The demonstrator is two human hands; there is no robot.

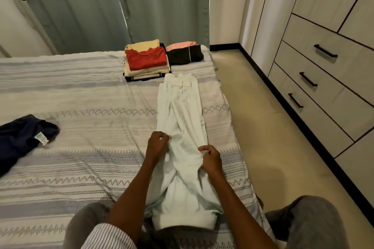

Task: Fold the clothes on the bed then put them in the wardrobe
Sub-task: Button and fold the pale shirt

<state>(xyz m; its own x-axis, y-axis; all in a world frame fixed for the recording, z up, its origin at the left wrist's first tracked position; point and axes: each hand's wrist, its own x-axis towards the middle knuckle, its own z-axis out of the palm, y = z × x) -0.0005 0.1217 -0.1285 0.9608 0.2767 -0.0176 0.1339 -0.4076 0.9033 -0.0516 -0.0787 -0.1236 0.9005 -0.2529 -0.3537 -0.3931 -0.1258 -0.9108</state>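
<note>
White trousers [182,119] lie lengthwise along the right side of the bed [81,168], waistband at the far end, cuffs nearest the person. Left hand [156,144] pinches the cloth at the left edge, fingers curled; right hand [210,158] pinches the right edge the same way. Folded stack [146,60], red on top, sits beyond; a black item [185,54] beside it. Navy garment [20,139] lies unfolded at left. Wardrobe [323,56] stands at right, drawers shut.

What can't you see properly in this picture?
- Head view: the dark blue garment is cut off by the left edge.
- The writing on its white label is too small to read.
- The lower layers of the folded pile are covered by the red top.
- The wardrobe runs past the right edge.
</note>
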